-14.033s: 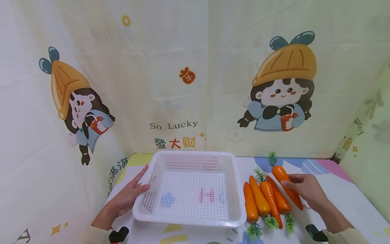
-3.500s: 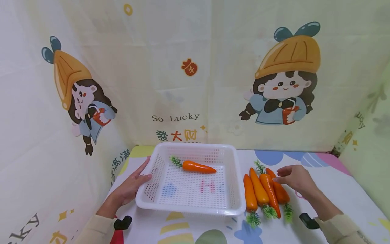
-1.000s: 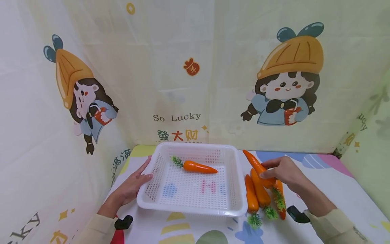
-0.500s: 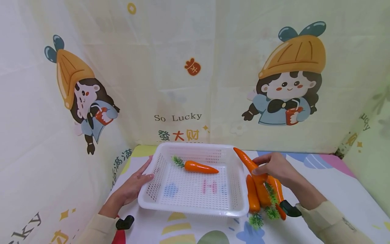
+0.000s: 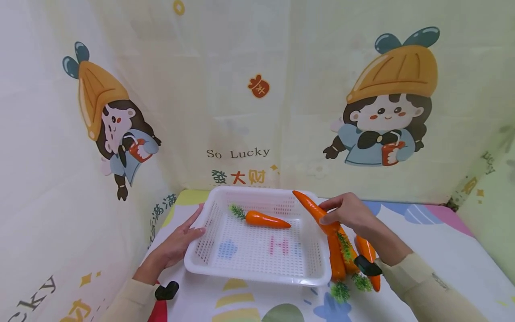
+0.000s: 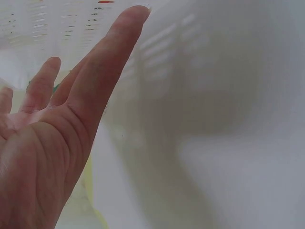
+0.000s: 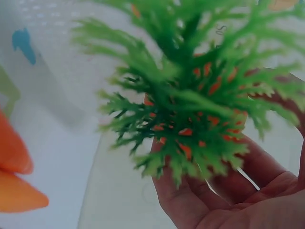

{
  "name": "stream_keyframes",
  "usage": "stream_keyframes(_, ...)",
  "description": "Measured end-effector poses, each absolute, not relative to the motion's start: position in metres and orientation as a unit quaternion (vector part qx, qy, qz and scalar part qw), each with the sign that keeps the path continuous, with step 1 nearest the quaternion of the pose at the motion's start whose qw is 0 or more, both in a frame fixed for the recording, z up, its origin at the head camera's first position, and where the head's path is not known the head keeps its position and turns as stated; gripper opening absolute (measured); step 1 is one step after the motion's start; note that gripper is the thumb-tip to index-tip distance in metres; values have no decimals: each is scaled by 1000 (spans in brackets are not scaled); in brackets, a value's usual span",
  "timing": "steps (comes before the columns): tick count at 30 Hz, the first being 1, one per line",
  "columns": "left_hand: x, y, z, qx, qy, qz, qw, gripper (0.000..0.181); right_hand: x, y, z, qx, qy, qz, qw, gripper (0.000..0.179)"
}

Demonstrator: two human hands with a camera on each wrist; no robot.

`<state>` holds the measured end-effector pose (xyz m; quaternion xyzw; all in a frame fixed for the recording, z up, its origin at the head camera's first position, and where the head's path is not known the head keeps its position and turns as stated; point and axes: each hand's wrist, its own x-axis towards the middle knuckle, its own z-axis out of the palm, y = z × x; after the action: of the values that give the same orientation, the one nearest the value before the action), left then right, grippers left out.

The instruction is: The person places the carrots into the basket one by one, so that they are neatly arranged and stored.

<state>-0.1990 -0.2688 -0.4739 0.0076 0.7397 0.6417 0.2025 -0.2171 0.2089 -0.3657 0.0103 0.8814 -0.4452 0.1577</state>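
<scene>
In the head view, a white plastic basket (image 5: 257, 278) with perforated walls stands on the table. My left hand (image 5: 177, 246) rests against its left side, the thumb at the rim; straight fingers show in the left wrist view. My right hand (image 5: 354, 217) pinches an orange carrot (image 5: 310, 209) over the basket's right rim, its tip pointing up and left. Leafy green tops (image 7: 186, 100) of that carrot cover much of the right wrist view. Another carrot (image 5: 265, 220) lies inside the basket towards the back.
Right of the basket, several more carrots lie on the patterned table, among them a carrot (image 5: 337, 261) close to the basket wall and another carrot (image 5: 368, 255) partly behind my right wrist. A printed cloth (image 5: 297, 112) hangs behind the table.
Since the oldest frame, one carrot has come to lie in the basket. My right hand has lifted a second from the pile and carried it left to the rim. The left hand stays.
</scene>
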Motion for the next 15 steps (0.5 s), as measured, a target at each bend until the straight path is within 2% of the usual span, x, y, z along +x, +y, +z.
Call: stream_keyframes(15, -199, -268, -471, 3, 734, 646, 209, 79, -235, 178, -366, -29, 862, -479, 166, 43)
